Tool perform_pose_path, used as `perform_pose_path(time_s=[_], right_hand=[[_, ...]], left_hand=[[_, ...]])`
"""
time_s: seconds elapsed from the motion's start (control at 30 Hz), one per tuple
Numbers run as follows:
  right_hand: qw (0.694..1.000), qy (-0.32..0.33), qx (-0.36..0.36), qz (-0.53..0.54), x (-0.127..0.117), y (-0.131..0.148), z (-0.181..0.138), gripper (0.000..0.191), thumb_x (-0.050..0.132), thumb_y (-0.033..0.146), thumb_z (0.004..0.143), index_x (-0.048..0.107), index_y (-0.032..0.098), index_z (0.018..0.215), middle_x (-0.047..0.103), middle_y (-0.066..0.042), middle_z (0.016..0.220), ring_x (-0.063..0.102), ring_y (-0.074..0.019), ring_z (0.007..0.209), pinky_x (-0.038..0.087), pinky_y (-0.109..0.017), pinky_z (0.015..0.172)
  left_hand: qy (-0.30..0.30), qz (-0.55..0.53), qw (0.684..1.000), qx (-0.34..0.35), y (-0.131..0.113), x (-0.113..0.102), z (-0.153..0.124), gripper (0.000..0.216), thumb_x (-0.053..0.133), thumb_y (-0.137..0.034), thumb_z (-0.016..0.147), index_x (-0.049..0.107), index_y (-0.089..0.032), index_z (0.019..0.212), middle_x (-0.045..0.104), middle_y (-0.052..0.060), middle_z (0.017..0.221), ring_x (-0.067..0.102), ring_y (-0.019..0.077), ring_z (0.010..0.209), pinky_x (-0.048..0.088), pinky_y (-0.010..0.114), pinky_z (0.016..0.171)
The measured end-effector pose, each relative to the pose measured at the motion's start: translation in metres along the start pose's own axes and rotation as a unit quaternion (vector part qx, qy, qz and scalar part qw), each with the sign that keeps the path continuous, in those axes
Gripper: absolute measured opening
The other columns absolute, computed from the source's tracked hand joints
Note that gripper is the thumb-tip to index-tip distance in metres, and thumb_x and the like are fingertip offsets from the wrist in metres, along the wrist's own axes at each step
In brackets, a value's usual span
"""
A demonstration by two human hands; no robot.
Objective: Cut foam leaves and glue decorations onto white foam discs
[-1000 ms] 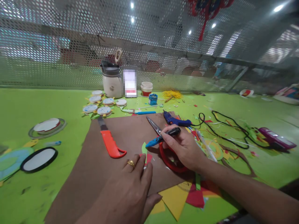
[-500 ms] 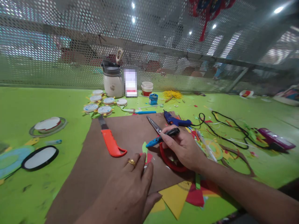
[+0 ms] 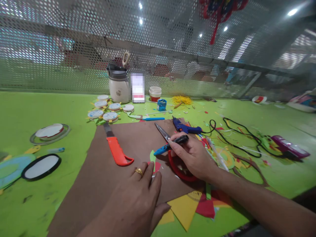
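My right hand [image 3: 190, 153] pinches a blue and black marker [image 3: 170, 145], its blue end slanting down to the tip of a small green leaf-shaped paper piece [image 3: 152, 156]. Flat on the brown board [image 3: 86, 184] lies my left hand [image 3: 138, 194], fingers stretched out, a ring on one finger. Its fingertips rest at the green piece and a red paper piece [image 3: 157, 167], hiding part of both. Below my right hand are red-handled scissors [image 3: 161, 131], partly covered, blades pointing away. An orange-handled knife [image 3: 117, 153] rests on the board left of the marker.
Behind the board are a blue glue gun [image 3: 186, 127], a blue pen [image 3: 154, 119], a blue paint jar [image 3: 161, 104] and a white jug [image 3: 118, 87]. Several round paper pieces [image 3: 110, 116] lie at back left. Paper scraps [image 3: 182, 210] and a black cord [image 3: 243, 130] spread at right.
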State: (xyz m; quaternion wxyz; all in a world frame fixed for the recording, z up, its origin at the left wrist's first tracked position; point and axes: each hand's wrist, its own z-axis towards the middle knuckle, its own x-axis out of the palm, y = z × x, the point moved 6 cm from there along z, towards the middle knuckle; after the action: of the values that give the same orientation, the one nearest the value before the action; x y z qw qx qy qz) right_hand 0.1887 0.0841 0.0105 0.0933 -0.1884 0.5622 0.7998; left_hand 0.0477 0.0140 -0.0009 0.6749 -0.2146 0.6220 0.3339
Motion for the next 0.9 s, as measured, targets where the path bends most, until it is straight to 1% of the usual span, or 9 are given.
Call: perform_pose_path(time_s=[0.17, 0.3, 0.5, 0.73, 0.9], right_hand=[[1.000, -0.002, -0.010, -0.002, 0.001, 0.000, 0.001, 0.014, 0.053, 0.034, 0.093, 0.058, 0.022, 0.087, 0.060, 0.001, 0.069, 0.057, -0.0148, 0.063, 0.044, -0.027, 0.061], [1.000, 0.002, -0.018, -0.010, 0.000, 0.000, 0.000, 0.013, 0.053, 0.034, 0.093, 0.058, 0.022, 0.089, 0.060, 0.001, 0.069, 0.058, -0.0152, 0.064, 0.044, -0.027, 0.063], [0.998, 0.018, -0.039, -0.050, 0.001, 0.005, 0.000, 0.013, 0.050, 0.030, 0.094, 0.058, 0.022, 0.088, 0.061, 0.000, 0.077, 0.058, -0.0149, 0.068, 0.044, -0.027, 0.066], [0.988, 0.024, -0.107, -0.111, 0.001, 0.015, -0.005, 0.006, 0.053, 0.025, 0.091, 0.058, 0.022, 0.093, 0.064, -0.001, 0.085, 0.060, -0.0158, 0.078, 0.045, -0.028, 0.074], [0.984, 0.029, -0.122, -0.125, 0.001, 0.019, -0.007, 0.006, 0.054, 0.023, 0.090, 0.058, 0.021, 0.093, 0.064, -0.001, 0.084, 0.059, -0.0151, 0.076, 0.046, -0.026, 0.072]], left_hand=[[0.007, -0.003, 1.000, -0.001, -0.001, 0.000, 0.000, 0.051, 0.053, -0.048, 0.086, 0.067, -0.011, 0.118, 0.068, 0.021, 0.119, 0.061, 0.0400, 0.111, 0.054, 0.051, 0.086], [0.004, -0.014, 1.000, 0.003, -0.002, 0.000, 0.000, 0.052, 0.055, -0.047, 0.085, 0.066, -0.010, 0.119, 0.067, 0.022, 0.118, 0.061, 0.0412, 0.110, 0.054, 0.052, 0.084], [0.011, -0.019, 1.000, -0.007, -0.002, -0.001, -0.001, 0.052, 0.057, -0.047, 0.084, 0.066, -0.010, 0.120, 0.065, 0.024, 0.122, 0.061, 0.0428, 0.109, 0.055, 0.054, 0.083], [0.009, -0.019, 1.000, -0.008, -0.001, 0.002, -0.002, 0.053, 0.055, -0.049, 0.085, 0.065, -0.010, 0.121, 0.066, 0.022, 0.121, 0.061, 0.0408, 0.110, 0.054, 0.052, 0.086], [0.003, -0.019, 1.000, -0.007, -0.001, 0.003, -0.002, 0.052, 0.055, -0.048, 0.086, 0.066, -0.010, 0.120, 0.066, 0.022, 0.120, 0.060, 0.0417, 0.112, 0.054, 0.053, 0.086]])
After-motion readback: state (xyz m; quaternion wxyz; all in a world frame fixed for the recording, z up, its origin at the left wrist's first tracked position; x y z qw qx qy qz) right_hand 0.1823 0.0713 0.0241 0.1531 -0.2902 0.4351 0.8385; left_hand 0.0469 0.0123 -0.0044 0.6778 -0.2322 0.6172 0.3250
